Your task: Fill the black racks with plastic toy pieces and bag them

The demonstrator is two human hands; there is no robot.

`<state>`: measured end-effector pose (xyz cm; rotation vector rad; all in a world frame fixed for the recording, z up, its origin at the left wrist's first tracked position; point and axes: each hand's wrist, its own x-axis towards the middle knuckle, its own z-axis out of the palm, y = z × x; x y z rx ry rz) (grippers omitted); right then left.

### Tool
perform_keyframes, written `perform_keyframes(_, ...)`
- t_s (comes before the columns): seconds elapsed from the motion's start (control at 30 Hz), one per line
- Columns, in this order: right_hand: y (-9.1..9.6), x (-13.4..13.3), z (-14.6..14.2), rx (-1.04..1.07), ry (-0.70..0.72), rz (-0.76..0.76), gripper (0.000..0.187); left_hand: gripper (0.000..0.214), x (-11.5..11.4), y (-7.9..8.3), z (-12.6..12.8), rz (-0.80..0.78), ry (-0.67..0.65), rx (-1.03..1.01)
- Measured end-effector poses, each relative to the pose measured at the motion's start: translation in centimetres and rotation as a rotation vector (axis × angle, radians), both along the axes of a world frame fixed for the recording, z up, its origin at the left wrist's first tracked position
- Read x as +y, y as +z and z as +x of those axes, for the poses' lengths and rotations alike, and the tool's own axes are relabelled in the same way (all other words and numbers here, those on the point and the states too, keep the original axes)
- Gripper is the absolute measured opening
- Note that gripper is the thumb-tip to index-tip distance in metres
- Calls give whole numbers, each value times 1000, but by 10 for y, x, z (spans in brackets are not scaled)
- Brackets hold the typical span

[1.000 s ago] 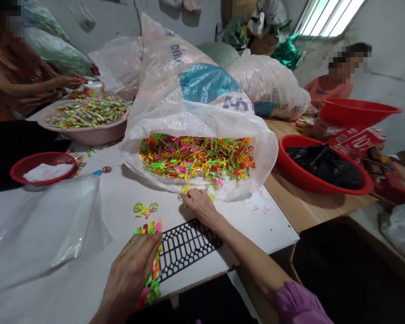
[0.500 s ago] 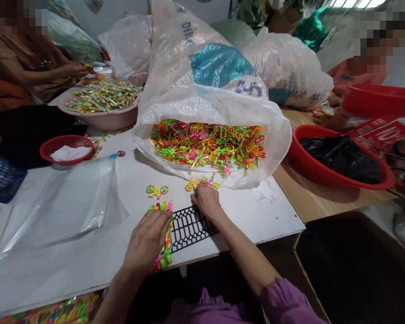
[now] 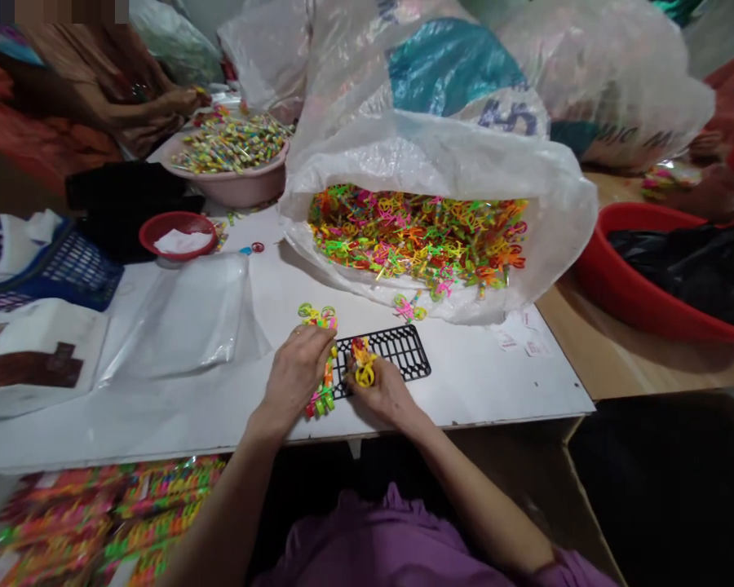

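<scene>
**Left hand (image 3: 297, 367) on coloured row (image 3: 321, 401), right hand (image 3: 385, 396) holding yellow piece (image 3: 365, 373), both at the black grid (image 3: 413, 352)**

All relative to the grid, big stuff first.

- White table (image 3: 495, 383): under the grid.
- Open sack (image 3: 440, 151): beyond the grid, mouth facing it, full of multicoloured plastic pieces.
- Closed sack (image 3: 624, 90): farther off, beyond and right.
- Red tub (image 3: 633, 289): right of grid, black plastic bag inside.
- Clear plastic bags (image 3: 187, 318): flat, left of grid.
- Pink basin (image 3: 232, 189): far left and beyond, heaped with small pieces. Co-worker's hand (image 3: 180, 99) above and past it.
- Blue basket (image 3: 91, 265): far left.
- Red dish (image 3: 159, 227): left and beyond, white paper in it.
- Left hand: palm down at grid's left end, fingers together over the row. Gripping or just resting: can't tell, fingertips hidden.
- Right hand: over the grid, fingers curled in around the yellow piece.
- Coloured row: along grid's left end, partly under left hand.
- Pink-and-green piece (image 3: 410, 308): loose, just beyond the grid.
</scene>
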<state>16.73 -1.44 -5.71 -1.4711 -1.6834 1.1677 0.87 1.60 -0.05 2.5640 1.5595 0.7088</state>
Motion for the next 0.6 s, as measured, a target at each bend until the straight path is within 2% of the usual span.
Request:
perform_keyframes(0.13, -6, -21, -14, -69, 60, 105, 8, 16, -1, 1, -2, -25, -26, -17)
perform_keyframes(0.2, -7, -26, -15, -118, 101, 181, 9, 16, -1, 1, -3, -35, -46, -21)
perform_keyframes(0.4, -9, -22, -13, -130, 49, 265, 10, 16, -3, 3, -2, -27, -46, -3)
perform_keyframes(0.6, -4, -24, -11, -279, 158, 269, 15, 18, -7, 5, 0, -32, -18, 4)
